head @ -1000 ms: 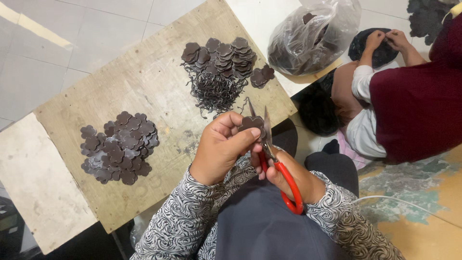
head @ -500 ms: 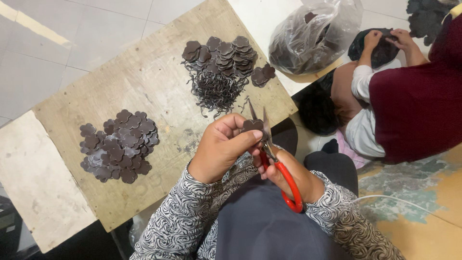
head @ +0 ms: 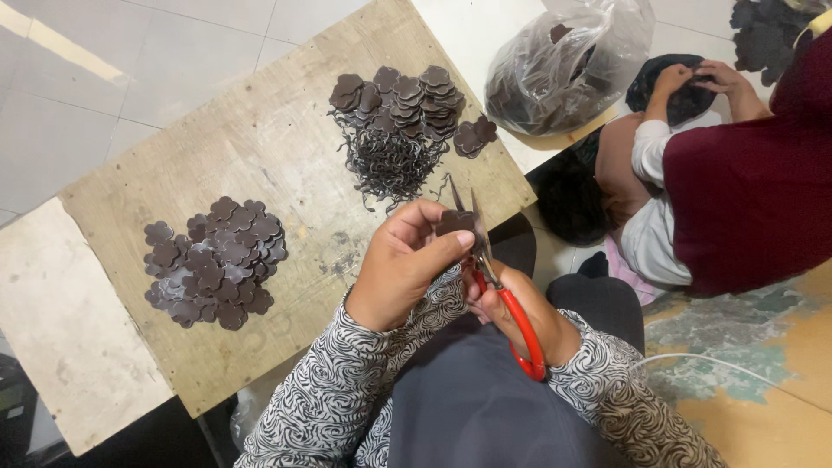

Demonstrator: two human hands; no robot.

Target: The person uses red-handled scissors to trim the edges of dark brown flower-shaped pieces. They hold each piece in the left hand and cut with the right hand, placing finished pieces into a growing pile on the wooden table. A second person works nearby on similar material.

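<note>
Even, soft overhead light; faint shadows; sharp focus; slight wide-angle edge stretch.

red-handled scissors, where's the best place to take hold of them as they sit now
By the red loop handles, coming from the lower right along the person's lap. The blades point up and away, open around the dark flower-shaped piece pinched in the left hand, so that end is sharp and crowded. The right hand already grips the handles there.

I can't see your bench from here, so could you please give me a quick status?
Left hand pinching dark flower-shaped piece. Right hand on red-handled scissors, blades open at the piece. Nothing in the way.
</note>
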